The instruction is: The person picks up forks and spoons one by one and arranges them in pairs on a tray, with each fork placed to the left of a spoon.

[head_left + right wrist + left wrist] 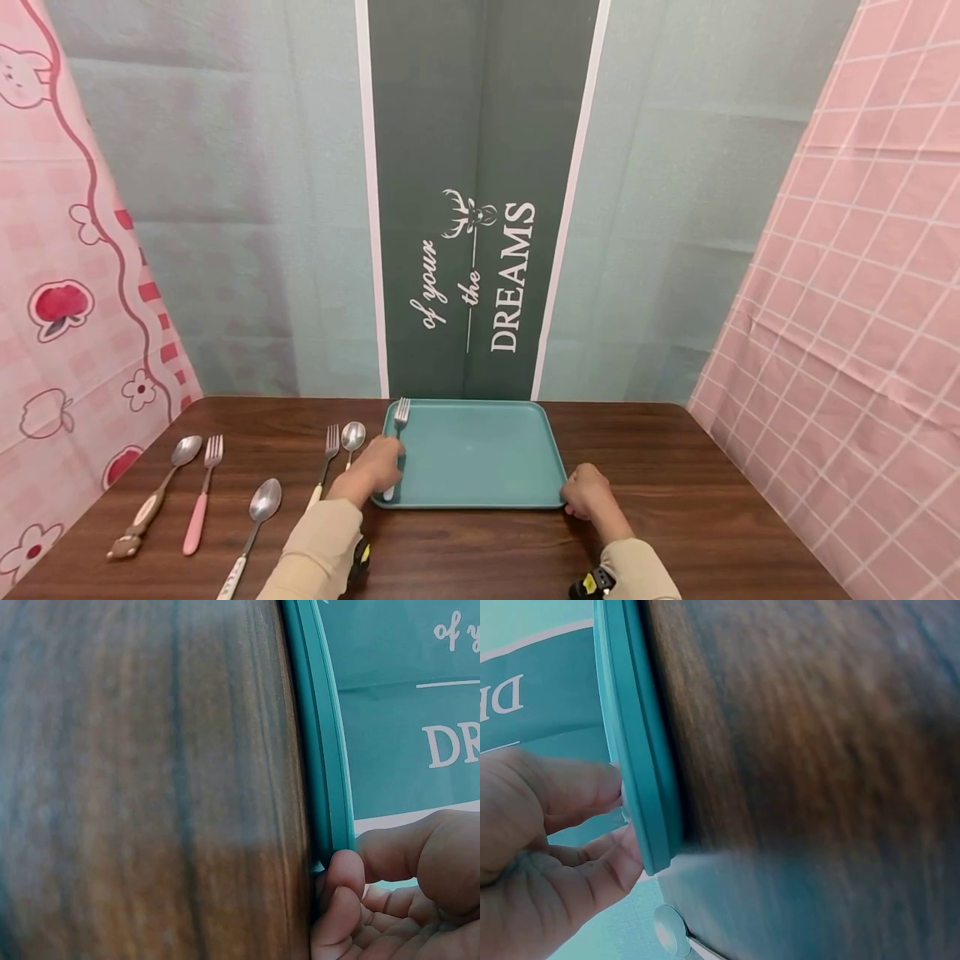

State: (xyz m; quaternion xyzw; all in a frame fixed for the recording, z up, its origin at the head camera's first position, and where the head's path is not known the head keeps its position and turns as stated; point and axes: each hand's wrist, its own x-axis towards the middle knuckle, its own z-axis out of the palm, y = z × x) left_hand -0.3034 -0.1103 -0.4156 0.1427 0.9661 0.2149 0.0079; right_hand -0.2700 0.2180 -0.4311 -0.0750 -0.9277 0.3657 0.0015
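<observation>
A teal rectangular tray (480,454) lies flat on the table. Along its left side is a fork (402,412) with a pale handle, tines pointing away from me. My left hand (378,463) pinches this fork by the handle, whose middle is hidden under the fingers. In the left wrist view, thumb and fingers (592,787) meet right beside the tray's rim (641,750). At the tray's near right corner, my right hand (588,492) grips the edge. The right wrist view shows the thumb and curled fingers (345,881) at that corner.
Left of the tray lie a small spoon (353,435), a yellow-handled fork (332,442), a spoon with a patterned white handle (265,500), a pink-handled fork (197,521) and a brown-handled spoon (150,507). Cloth-covered walls stand behind and at both sides of the wooden table (675,483).
</observation>
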